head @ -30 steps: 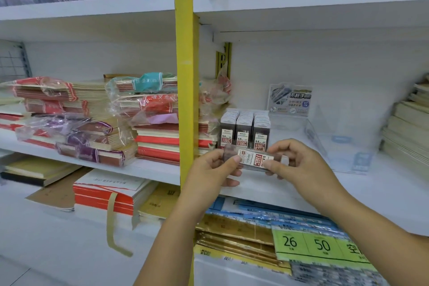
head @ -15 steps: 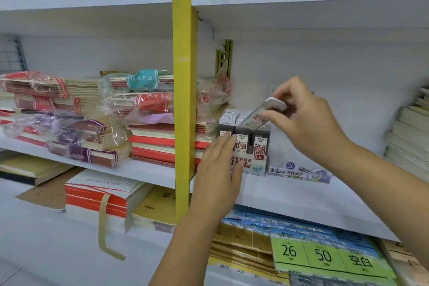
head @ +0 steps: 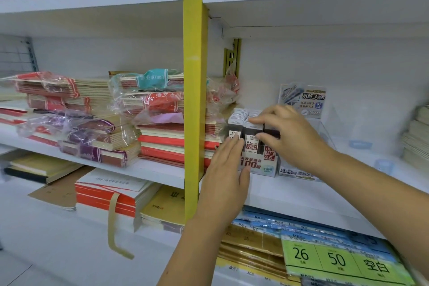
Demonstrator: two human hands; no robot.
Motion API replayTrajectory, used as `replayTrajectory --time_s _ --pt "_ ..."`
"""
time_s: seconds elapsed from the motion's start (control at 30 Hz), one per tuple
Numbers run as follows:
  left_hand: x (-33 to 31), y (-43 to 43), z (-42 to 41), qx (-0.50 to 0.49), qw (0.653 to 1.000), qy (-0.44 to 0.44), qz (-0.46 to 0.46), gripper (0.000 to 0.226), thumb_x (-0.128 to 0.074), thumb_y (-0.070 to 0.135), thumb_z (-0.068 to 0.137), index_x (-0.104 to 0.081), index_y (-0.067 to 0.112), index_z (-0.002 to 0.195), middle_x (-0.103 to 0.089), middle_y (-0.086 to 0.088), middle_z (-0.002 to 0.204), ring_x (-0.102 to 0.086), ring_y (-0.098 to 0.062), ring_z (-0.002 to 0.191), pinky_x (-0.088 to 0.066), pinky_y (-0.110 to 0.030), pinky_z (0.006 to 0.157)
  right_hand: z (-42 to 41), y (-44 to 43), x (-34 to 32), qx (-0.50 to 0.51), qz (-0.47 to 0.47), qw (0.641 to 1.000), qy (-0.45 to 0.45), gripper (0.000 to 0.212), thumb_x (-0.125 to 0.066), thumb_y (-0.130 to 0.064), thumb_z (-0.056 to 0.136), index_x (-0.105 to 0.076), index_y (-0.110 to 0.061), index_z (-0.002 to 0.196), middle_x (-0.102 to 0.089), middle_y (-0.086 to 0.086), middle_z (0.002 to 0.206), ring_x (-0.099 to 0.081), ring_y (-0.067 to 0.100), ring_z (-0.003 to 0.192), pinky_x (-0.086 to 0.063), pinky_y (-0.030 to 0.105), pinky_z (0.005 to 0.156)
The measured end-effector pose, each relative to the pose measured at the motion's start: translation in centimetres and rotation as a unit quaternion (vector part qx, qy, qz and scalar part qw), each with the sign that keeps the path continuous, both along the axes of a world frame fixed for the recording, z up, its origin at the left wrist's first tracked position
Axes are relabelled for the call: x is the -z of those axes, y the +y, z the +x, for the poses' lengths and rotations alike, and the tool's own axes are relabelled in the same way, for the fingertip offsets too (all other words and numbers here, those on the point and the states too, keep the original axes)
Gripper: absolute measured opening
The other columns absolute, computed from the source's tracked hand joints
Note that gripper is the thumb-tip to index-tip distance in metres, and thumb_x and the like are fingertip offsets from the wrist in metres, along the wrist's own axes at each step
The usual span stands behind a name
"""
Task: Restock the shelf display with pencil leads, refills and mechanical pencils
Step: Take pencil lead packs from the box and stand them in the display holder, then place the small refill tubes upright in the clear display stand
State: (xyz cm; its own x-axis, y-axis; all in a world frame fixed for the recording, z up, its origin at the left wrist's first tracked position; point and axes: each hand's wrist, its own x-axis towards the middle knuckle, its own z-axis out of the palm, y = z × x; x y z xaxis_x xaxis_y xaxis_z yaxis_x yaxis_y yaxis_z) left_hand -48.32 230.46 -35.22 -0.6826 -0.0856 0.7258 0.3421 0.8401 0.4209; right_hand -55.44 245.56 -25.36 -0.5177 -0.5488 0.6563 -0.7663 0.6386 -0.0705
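On my feed, the display box of pencil leads stood at the left end of the white shelf, just beside the yellow upright. The left hand lay flat, fingers straight, against the box's front left face. The right hand hung over the box's right row, thumb and curled fingers pinching a dark lead case seated among the others.
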Motion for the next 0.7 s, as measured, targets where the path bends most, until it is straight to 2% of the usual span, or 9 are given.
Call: replayTrajectory --time_s 0.1,0.17,0.23,0.3,0.37,0.47,0.53,0.6,0.7 --pt "0.2 -0.1 0.0 0.002 1.000 -0.008 0.006 0.060 -0.048 0.026 0.103 -0.021 0.028 0.157 -0.017 0.019 0.161 -0.002 0.010 0.143 0.005 -0.002 0.109 0.2 0.3 0.9 0.042 0.041 0.997 0.053 0.044 -0.057 -0.030 0.094 -0.051 -0.033 0.137 -0.051 0.000 0.137 -0.035 0.022 0.130 -0.027 0.042 0.107" --pt "0.2 0.0 0.2 0.009 1.000 -0.013 0.019 0.059 -0.048 0.026 0.104 -0.021 0.030 0.157 -0.015 0.026 0.155 -0.002 0.013 0.141 0.004 -0.001 0.108 0.5 0.5 1.4 0.061 0.065 0.995 0.042 0.050 -0.048 -0.031 0.099 -0.037 -0.032 0.147 -0.038 -0.001 0.150 -0.022 0.020 0.142 -0.018 0.040 0.114" --pt "0.4 0.1 0.6 0.011 0.999 -0.014 0.042 0.058 -0.047 0.028 0.104 -0.022 0.030 0.156 -0.016 0.028 0.152 -0.005 0.013 0.142 0.000 -0.004 0.110 1.4 0.9 2.0 0.041 0.018 0.999 0.006 0.052 -0.044 -0.028 0.101 -0.028 -0.027 0.150 -0.031 -0.004 0.155 -0.014 0.014 0.146 -0.013 0.034 0.118" --pt "0.9 0.5 1.4 0.001 0.998 0.003 0.066 0.054 -0.047 0.026 0.104 -0.029 0.030 0.154 -0.023 0.027 0.152 -0.011 0.011 0.143 -0.006 -0.007 0.113 3.1 1.8 2.8 0.007 -0.086 0.996 -0.022 0.049 -0.046 -0.023 0.101 -0.034 -0.024 0.148 -0.037 -0.006 0.151 -0.020 0.008 0.142 -0.015 0.025 0.115" --pt "1.8 1.3 2.9 -0.022 0.995 0.040 0.092 0.047 -0.051 0.020 0.102 -0.044 0.027 0.147 -0.037 0.024 0.144 -0.027 0.004 0.140 -0.017 -0.009 0.113 5.5 3.2 4.2 -0.027 -0.180 0.983 -0.035 0.041 -0.048 -0.020 0.099 -0.045 -0.030 0.139 -0.050 -0.014 0.137 -0.036 0.002 0.129 -0.027 0.018 0.106" --pt "4.2 3.1 5.6 -0.030 0.992 0.094 0.075 0.034 -0.055 0.018 0.095 -0.061 0.019 0.129 -0.059 0.013 0.121 -0.051 -0.009 0.115 -0.031 -0.009 0.101 9.5 5.3 7.6 -0.079 -0.270 0.953 -0.113 0.023 -0.048 -0.033 0.096 -0.056 -0.046 0.112 -0.061 -0.027 0.110 -0.057 -0.002 0.106 -0.042 0.009 0.086" --pt "7.0 4.3 7.4 -0.006 0.998 0.055 0.037 0.034 -0.051 0.026 0.095 -0.061 0.021 0.127 -0.062 0.010 0.114 -0.053 -0.011 0.105 -0.039 -0.015 0.092 11.5 6.6 11.0 -0.081 -0.298 0.928 -0.210 0.017 -0.052 -0.034 0.093 -0.062 -0.046 0.102 -0.066 -0.023 0.098 -0.064 0.001 0.092 -0.049 0.014 0.077" --pt "10.9 5.4 9.2 0.030 0.998 -0.040 0.040 0.037 -0.048 0.031 0.095 -0.058 0.027 0.130 -0.059 0.012 0.116 -0.053 -0.010 0.105 -0.046 -0.020 0.088 12.8 7.9 15.4 -0.057 -0.282 0.910 -0.298 0.020 -0.057 -0.023 0.094 -0.065 -0.042 0.096 -0.068 -0.017 0.090 -0.065 0.004 0.083 -0.052 0.024 0.074" --pt "18.7 6.5 12.5 0.044 0.974 -0.210 0.071 0.041 -0.053 0.026 0.098 -0.051 0.029 0.138 -0.054 0.009 0.128 -0.052 -0.013 0.115 -0.049 -0.031 0.094 14.4 9.8 23.0 0.001 -0.218 0.869 -0.443 0.018 -0.057 -0.022 0.096 -0.065 -0.039 0.096 -0.067 -0.014 0.095 -0.063 0.008 0.090 -0.050 0.019 0.076"
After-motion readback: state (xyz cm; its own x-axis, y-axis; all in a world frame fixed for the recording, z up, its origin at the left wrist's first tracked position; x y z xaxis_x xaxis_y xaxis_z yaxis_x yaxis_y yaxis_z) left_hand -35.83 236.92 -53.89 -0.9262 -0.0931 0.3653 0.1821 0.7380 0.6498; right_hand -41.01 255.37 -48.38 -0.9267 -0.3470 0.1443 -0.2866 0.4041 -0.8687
